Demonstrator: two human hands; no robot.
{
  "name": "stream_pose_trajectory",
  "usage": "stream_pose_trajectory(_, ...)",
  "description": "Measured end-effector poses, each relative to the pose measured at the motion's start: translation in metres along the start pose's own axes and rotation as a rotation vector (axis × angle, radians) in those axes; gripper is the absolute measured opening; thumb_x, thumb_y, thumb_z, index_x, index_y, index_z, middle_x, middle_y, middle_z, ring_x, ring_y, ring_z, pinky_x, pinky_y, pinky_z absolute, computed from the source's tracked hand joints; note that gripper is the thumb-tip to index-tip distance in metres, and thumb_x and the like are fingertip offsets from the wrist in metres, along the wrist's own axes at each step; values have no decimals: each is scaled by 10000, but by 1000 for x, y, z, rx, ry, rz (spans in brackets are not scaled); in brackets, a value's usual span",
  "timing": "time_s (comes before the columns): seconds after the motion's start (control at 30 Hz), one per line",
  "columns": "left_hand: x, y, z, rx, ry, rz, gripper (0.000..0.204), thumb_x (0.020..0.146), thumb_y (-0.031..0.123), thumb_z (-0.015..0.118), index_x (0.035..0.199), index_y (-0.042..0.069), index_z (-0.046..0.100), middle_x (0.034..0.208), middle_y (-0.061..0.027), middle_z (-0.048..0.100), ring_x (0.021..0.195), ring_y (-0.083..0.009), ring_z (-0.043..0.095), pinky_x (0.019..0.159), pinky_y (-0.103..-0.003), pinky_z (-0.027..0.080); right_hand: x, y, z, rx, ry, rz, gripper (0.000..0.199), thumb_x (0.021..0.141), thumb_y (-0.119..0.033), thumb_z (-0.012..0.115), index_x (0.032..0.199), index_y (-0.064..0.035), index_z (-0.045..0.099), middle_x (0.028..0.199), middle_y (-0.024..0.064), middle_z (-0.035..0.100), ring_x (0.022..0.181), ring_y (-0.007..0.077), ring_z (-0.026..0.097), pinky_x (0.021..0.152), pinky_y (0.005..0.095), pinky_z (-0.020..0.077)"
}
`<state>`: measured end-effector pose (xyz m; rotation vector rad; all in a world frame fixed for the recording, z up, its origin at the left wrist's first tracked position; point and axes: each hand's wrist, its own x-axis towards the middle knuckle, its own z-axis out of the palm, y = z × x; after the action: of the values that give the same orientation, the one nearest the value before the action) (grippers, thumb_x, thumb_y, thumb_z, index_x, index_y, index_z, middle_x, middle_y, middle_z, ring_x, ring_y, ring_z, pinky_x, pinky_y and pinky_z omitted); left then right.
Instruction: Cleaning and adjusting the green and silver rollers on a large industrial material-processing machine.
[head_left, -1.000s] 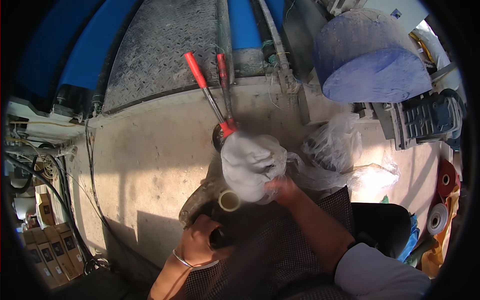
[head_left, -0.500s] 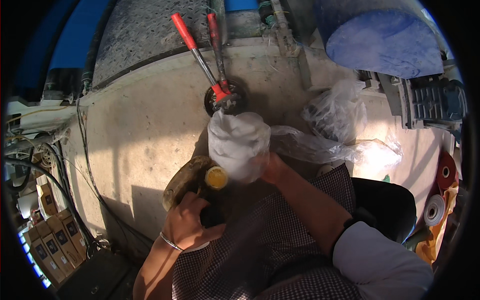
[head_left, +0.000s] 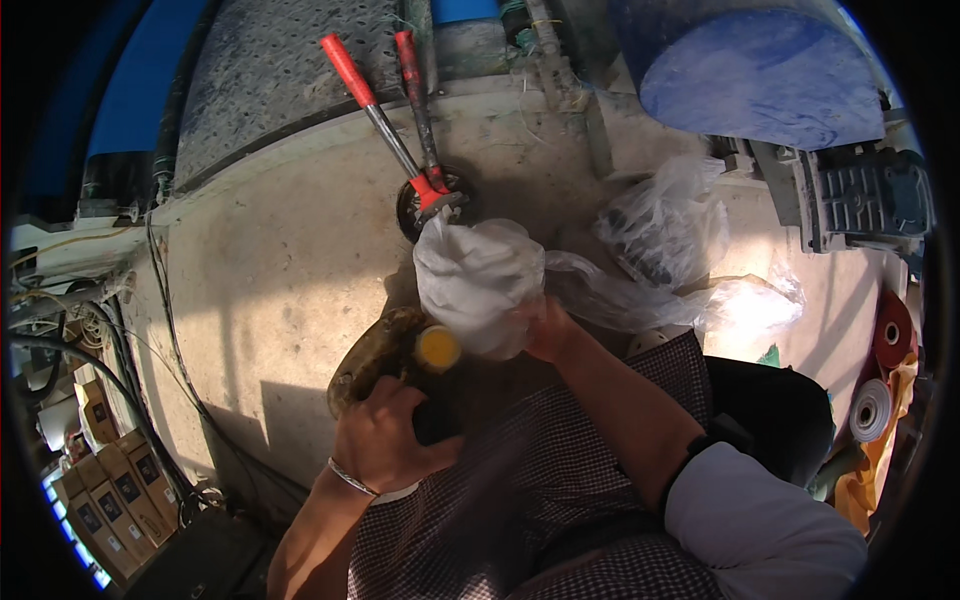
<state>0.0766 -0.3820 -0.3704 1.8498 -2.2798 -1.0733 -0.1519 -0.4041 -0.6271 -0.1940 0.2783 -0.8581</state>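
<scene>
My right hand (head_left: 546,330) is closed at the lower right edge of a crumpled white cloth bundle (head_left: 478,280), its fingertips partly hidden and blurred. My left hand (head_left: 385,428) curls over the near edge of a worn brown rounded object (head_left: 355,362), whose kind I cannot make out. Something dark (head_left: 432,418) shows between the left thumb and fingers. Against the brown object, just below the cloth, is a small round yellow-topped piece (head_left: 437,348) with a pale rim. A checked apron (head_left: 560,470) covers my lap beneath both forearms.
Beyond the cloth, a red-handled cutter (head_left: 385,125) leans over a dark round base (head_left: 440,200). Clear plastic sheeting (head_left: 665,235) lies to the right. A blue drum (head_left: 765,75) stands far right, cables (head_left: 170,310) run at left, and cardboard boxes (head_left: 120,495) sit lower left.
The white cloth bundle has shifted in shape, its folds now turned differently. The yellow-topped piece sits slightly higher. Both hands keep nearly the same places; the background has moved slightly left.
</scene>
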Motion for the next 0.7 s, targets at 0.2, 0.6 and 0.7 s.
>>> stream_pose_trajectory(0.2,6,2,3,28,13,6,468,540,330,790,808,-29,656,788,-149,607,691,-269,628,647,-356,531,-2,-5,1,-186,174,80,442,852,-216,562,1240,-13,499,1169,145,574,1063,287,566,899,473,466)
stream_pose_trajectory(0.6,16,8,4,82,-12,-17,497,546,383,775,806,-26,666,779,-149,615,677,-268,634,626,-360,531,5,-9,-29,-71,132,119,564,786,-190,654,1298,-57,461,1236,115,545,1120,290,542,954,455,450)
stream_pose_trajectory(0.7,19,10,4,90,-25,-29,508,545,390,774,814,-28,667,779,-149,616,676,-269,634,623,-363,530,7,-23,0,-238,127,133,549,810,-221,639,1308,-78,456,1257,116,531,1126,288,537,953,454,451)
